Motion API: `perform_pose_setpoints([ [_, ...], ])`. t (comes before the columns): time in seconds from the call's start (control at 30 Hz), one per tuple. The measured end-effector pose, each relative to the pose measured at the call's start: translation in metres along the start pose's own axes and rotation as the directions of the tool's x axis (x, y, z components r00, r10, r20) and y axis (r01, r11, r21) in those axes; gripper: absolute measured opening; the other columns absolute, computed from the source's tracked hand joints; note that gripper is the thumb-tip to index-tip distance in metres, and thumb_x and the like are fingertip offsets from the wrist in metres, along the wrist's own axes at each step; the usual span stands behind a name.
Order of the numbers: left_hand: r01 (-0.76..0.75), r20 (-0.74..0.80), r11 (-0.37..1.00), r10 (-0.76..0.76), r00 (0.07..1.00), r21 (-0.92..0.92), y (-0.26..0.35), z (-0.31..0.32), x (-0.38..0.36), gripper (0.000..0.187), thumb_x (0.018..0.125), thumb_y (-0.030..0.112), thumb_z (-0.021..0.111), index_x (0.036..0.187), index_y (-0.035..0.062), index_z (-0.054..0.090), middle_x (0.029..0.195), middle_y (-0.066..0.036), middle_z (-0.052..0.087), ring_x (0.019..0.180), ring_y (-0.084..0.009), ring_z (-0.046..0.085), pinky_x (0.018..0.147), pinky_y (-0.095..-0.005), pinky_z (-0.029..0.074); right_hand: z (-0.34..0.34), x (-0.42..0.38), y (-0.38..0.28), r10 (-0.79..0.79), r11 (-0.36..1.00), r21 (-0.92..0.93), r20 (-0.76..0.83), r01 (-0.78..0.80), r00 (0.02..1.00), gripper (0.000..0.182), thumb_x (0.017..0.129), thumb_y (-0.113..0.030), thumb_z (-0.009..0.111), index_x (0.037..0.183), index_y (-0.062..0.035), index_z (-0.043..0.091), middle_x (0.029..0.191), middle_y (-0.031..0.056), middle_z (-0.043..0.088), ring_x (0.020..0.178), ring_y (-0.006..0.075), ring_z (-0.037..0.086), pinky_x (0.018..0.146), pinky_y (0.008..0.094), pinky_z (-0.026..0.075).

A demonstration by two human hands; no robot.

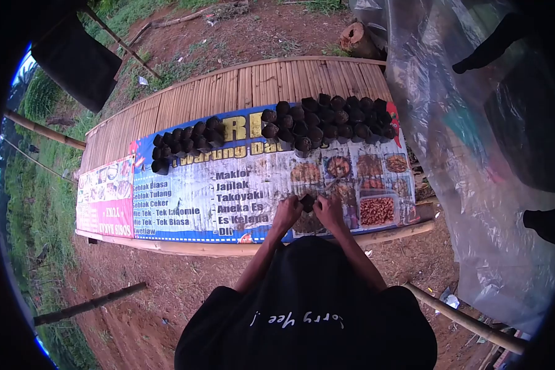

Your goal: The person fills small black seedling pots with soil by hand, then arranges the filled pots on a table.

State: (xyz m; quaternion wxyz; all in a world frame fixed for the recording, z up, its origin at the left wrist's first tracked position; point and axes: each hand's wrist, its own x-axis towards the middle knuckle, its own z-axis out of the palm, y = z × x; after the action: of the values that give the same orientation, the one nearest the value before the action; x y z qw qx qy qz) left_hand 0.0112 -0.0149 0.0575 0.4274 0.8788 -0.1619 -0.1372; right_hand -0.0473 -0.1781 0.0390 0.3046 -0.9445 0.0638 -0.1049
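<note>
My left hand and my right hand pinch the rim of a small black plastic seedling bag from either side, its mouth facing up. It stands near the front edge of the banner. Just below it, partly hidden by my hands and clothing, lies a dark patch that looks like loose soil. To the right of my right hand sits a clear tray of reddish seeds. Farther back stand a large group of dark seedling bags and a smaller group on the left.
A printed banner covers much of the bamboo-slat table. Clear plastic sheeting hangs along the right side. Bamboo poles stand around the table, a dark cloth hangs upper left, and a cut log lies behind.
</note>
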Motion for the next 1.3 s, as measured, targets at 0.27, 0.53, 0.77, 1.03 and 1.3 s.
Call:
perform_pose_setpoints([
  [0.27,-0.048,0.016,0.999,0.049,0.999,-0.016,-0.008,-0.004,-0.002,0.018,0.075,0.015,0.059,0.077,-0.0028,0.057,0.070,-0.026,0.059,0.070,-0.0436,0.060,0.062,-0.0487,0.048,-0.007,-0.009,-0.011,0.070,0.997,0.033,0.015,-0.071,0.997,0.017,0.078,-0.020,0.063,0.074,-0.0044,0.058,0.069,0.0195,0.056,0.074,0.0403,0.053,0.068,0.0498,0.042],
  [0.53,-0.062,0.088,0.997,0.065,0.994,-0.045,-0.011,-0.006,0.008,0.017,0.075,0.014,0.059,0.076,-0.0032,0.055,0.069,-0.026,0.059,0.069,-0.0430,0.061,0.061,-0.0485,0.048,-0.013,-0.010,-0.022,0.081,0.993,0.084,0.064,-0.086,0.995,0.017,0.079,-0.019,0.063,0.076,-0.0033,0.059,0.073,0.0221,0.057,0.075,0.0418,0.054,0.068,0.0496,0.043],
  [0.77,-0.131,-0.010,0.991,0.131,0.991,-0.004,-0.016,-0.005,0.001,0.014,0.075,0.011,0.059,0.077,-0.0030,0.056,0.069,-0.026,0.059,0.068,-0.0418,0.061,0.060,-0.0468,0.048,-0.001,-0.018,-0.022,0.004,0.996,0.091,-0.033,-0.001,0.999,0.018,0.079,-0.019,0.062,0.074,-0.0018,0.058,0.071,0.0222,0.057,0.072,0.0416,0.054,0.065,0.0499,0.043],
  [1.03,0.059,-0.133,0.997,-0.052,0.990,0.054,0.008,-0.012,-0.022,0.032,0.083,0.030,0.063,0.079,-0.0013,0.060,0.068,-0.023,0.062,0.066,-0.0393,0.063,0.059,-0.0463,0.049,-0.020,-0.001,-0.022,0.066,0.997,0.031,0.005,-0.066,0.998,0.029,0.084,-0.030,0.062,0.073,-0.0035,0.058,0.063,0.0190,0.056,0.070,0.0395,0.055,0.064,0.0484,0.042],
  [1.3,0.066,-0.074,0.998,-0.067,0.995,-0.020,-0.007,0.010,-0.031,0.024,0.083,0.022,0.059,0.081,-0.0017,0.059,0.073,-0.026,0.061,0.073,-0.0426,0.062,0.062,-0.0472,0.049,-0.010,0.014,-0.012,-0.192,0.974,-0.112,0.046,0.196,0.980,0.021,0.086,-0.024,0.057,0.079,-0.0048,0.058,0.068,0.0153,0.062,0.080,0.0370,0.057,0.076,0.0495,0.040],
])
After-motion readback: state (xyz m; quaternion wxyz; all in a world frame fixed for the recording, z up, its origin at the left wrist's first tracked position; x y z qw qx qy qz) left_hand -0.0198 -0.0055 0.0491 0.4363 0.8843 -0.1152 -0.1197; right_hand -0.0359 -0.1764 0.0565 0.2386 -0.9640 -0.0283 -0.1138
